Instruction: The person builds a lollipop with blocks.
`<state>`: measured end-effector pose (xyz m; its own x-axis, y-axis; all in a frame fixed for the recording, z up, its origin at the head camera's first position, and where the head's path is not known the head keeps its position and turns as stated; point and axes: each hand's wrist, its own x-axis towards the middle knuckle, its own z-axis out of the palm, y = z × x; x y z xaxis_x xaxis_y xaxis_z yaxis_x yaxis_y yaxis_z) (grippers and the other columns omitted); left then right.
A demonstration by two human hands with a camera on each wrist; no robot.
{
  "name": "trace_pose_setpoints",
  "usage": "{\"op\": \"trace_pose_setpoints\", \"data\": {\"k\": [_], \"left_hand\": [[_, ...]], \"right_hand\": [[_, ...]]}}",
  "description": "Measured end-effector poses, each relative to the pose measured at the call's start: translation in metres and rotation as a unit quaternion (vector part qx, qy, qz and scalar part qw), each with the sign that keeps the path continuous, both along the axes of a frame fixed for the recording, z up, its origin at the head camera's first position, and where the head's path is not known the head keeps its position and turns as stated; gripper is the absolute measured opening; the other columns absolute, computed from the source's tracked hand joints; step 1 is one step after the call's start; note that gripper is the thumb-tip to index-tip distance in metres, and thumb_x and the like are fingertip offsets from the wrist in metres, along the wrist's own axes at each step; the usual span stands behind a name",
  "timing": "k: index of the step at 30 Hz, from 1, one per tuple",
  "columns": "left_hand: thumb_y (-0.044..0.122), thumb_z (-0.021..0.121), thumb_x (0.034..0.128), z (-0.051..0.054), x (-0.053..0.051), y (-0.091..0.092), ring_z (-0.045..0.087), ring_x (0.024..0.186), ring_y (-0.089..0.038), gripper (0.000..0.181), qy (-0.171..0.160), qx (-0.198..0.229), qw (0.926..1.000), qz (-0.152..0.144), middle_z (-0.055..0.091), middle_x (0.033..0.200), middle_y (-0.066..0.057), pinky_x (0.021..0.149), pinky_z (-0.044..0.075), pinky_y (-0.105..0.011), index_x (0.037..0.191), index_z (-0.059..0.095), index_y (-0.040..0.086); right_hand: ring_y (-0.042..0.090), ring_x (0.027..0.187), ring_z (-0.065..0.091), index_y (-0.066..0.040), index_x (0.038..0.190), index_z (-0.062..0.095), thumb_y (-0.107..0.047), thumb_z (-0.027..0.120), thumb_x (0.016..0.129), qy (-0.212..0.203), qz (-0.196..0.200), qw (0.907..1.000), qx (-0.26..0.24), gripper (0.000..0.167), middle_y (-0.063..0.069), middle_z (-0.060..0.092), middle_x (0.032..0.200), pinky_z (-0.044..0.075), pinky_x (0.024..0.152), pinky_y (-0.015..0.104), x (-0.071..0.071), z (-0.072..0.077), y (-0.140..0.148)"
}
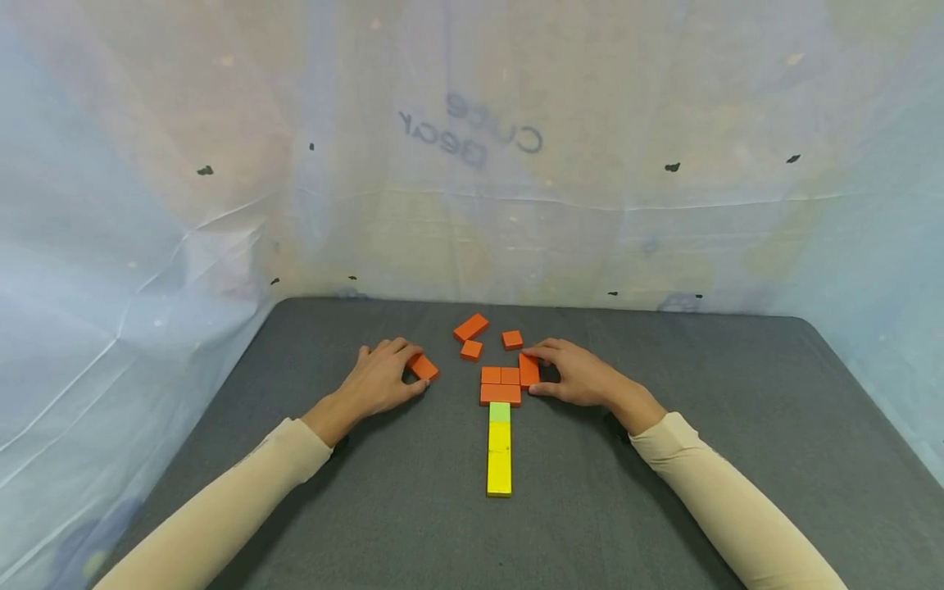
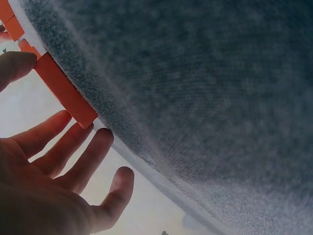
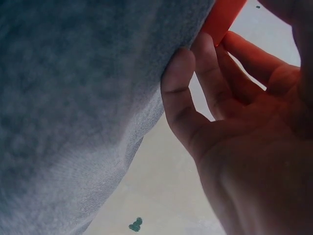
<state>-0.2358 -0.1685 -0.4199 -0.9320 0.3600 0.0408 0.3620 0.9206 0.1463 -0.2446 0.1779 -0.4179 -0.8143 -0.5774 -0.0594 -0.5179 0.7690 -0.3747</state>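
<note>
While the right hand (image 1: 580, 375) holds the right-hand orange block (image 1: 528, 371) beside the central layout, the left hand (image 1: 379, 378) holds the left-hand orange block (image 1: 424, 367) apart from it, to the left. Both grips are narrow: on each block, the thumb takes one end and fingers take the other, so each block is spanned lengthwise.

The governing relation is judged to be alignment at the layout's side edges. The right-hand block has its long axis running near to far and appears to touch the right one of two orange squares (image 1: 500, 375). The left-hand block lies obliquely, its near end angled toward the layout, across a bare gap. The right hand is the nearer of the two to the layout.

Along the near side of the squares, an orange crossbar block (image 1: 500, 395) lies crosswise. Below it, a light green block (image 1: 499, 411) and a yellow strip (image 1: 499, 459) continue toward the person; whether the strip is one piece cannot be told. Beyond the squares lie a loose oblong (image 1: 470, 327) and two small loose blocks (image 1: 512, 339), all orange.

All pieces are flat-faced and straight-edged, with a smooth finish. The worktop (image 1: 369, 508) carries grey, fine-grained fabric; a pale, creased sheet (image 1: 516, 246) hangs behind.
</note>
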Motion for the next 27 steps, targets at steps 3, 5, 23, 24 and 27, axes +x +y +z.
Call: {"op": "trace_pose_setpoints", "data": {"k": [3, 5, 23, 24, 27], "left_hand": [[0.047, 0.066, 0.0912, -0.0003, 0.0005, 0.0003, 0.056, 0.122, -0.031, 0.058, -0.001, 0.003, 1.0, -0.003, 0.058, 0.138, -0.008, 0.091, 0.038, -0.057, 0.138, 0.058, 0.015], [0.048, 0.066, 0.0911, -0.0007, 0.0009, 0.0002, 0.054, 0.123, -0.031, 0.059, -0.001, 0.003, 1.0, -0.004, 0.058, 0.139, -0.008, 0.092, 0.037, -0.057, 0.139, 0.058, 0.015], [0.059, 0.067, 0.0881, -0.0022, 0.0, -0.0004, 0.053, 0.122, -0.032, 0.07, -0.019, 0.008, 0.9995, 0.023, 0.057, 0.136, -0.011, 0.089, 0.037, -0.053, 0.14, 0.055, 0.013], [0.059, 0.067, 0.0881, -0.0018, 0.0, -0.0005, 0.053, 0.122, -0.033, 0.071, -0.019, 0.007, 0.9995, 0.025, 0.057, 0.136, -0.011, 0.089, 0.038, -0.053, 0.141, 0.054, 0.013], [0.059, 0.066, 0.0883, -0.0007, -0.0001, -0.001, 0.052, 0.122, -0.033, 0.073, -0.023, 0.005, 0.9992, 0.032, 0.057, 0.137, -0.012, 0.089, 0.038, -0.052, 0.142, 0.053, 0.011]], "right_hand": [[0.026, 0.119, 0.057, -0.015, 0.149, 0.047, -0.044, 0.069, 0.092, 0.0, 0.0, 1.0, 0.0, 0.067, 0.011, 0.052, 0.144, 0.047, 0.101, 0.05, -0.0004, -0.0007, -0.0003], [0.026, 0.119, 0.057, -0.015, 0.149, 0.048, -0.044, 0.069, 0.092, -0.001, -0.001, 1.0, 0.0, 0.068, 0.011, 0.052, 0.144, 0.047, 0.102, 0.049, -0.0006, -0.001, -0.0004], [0.033, 0.134, 0.049, -0.015, 0.149, 0.046, -0.045, 0.067, 0.093, -0.005, -0.004, 1.0, 0.007, 0.067, 0.013, 0.05, 0.147, 0.041, 0.108, 0.054, -0.0013, -0.0008, -0.0003], [0.033, 0.134, 0.049, -0.015, 0.149, 0.046, -0.045, 0.067, 0.093, -0.005, -0.004, 1.0, 0.006, 0.067, 0.013, 0.05, 0.147, 0.041, 0.108, 0.054, -0.0012, -0.0005, -0.0003], [0.033, 0.134, 0.049, -0.015, 0.149, 0.047, -0.045, 0.067, 0.093, -0.004, -0.004, 1.0, 0.005, 0.067, 0.013, 0.05, 0.147, 0.041, 0.108, 0.054, -0.0013, -0.0002, -0.0005]]}}
